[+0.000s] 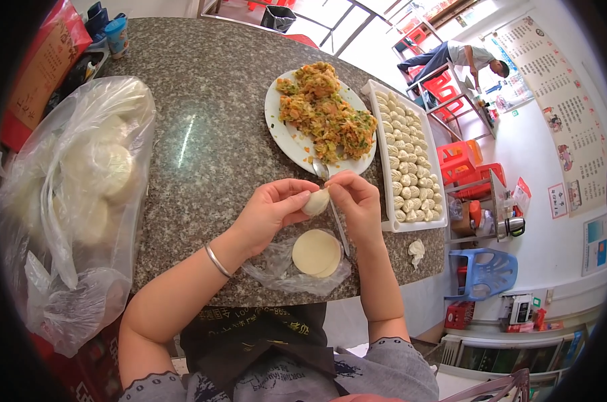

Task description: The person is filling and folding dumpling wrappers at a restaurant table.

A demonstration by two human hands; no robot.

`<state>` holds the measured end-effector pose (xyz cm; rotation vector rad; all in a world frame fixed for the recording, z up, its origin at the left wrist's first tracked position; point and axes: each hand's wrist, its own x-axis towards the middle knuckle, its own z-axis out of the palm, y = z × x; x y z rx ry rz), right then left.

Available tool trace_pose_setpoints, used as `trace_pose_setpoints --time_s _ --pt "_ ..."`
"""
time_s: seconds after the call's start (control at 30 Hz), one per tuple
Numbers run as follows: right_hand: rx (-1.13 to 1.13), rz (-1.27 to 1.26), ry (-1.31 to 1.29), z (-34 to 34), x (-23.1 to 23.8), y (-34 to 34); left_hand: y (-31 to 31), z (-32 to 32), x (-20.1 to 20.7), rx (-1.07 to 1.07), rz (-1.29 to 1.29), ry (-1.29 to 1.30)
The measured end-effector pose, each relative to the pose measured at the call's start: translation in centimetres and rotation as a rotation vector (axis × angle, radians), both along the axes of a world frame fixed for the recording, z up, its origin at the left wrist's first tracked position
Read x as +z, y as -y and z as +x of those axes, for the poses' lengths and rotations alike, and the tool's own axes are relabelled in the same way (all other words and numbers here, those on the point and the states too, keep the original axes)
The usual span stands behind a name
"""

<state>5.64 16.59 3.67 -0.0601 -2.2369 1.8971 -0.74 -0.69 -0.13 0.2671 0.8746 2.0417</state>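
Note:
Between my hands is a small white dumpling (315, 203), held above the counter. My left hand (271, 206) cradles it with thumb and fingers, a metal bangle (216, 260) round that wrist. On its other side, my right hand (357, 204) pinches the dough edge. Round dough wrappers (315, 252) lie stacked on a crumpled clear plastic bag (274, 266) below. A metal spoon (321, 170) rests at the near rim of a white plate (274, 119), its handle partly hidden by my right hand. Chopped orange-and-green filling (330, 114) is heaped on the plate.
Right of the plate, a white tray (382, 161) holds rows of pleated dumplings (410, 161). A large clear bag of dough wrappers (95, 181) covers the left of the speckled counter (203, 100). A crumpled tissue (416, 252) lies near the right edge. Another person (461, 57) bends over a far table.

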Motion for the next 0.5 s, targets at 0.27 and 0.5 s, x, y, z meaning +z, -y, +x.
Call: trace_pose_setpoints --time_s 0.27,0.5 --pt "0.094 -0.016 -0.098 -0.4 -0.2 -1.1 0.3 -0.3 0.4 -0.107 0.087 0.150" --pt "0.069 -0.047 -0.053 -0.2 -0.4 -1.5 0.3 -0.4 0.7 -0.111 0.075 0.158"
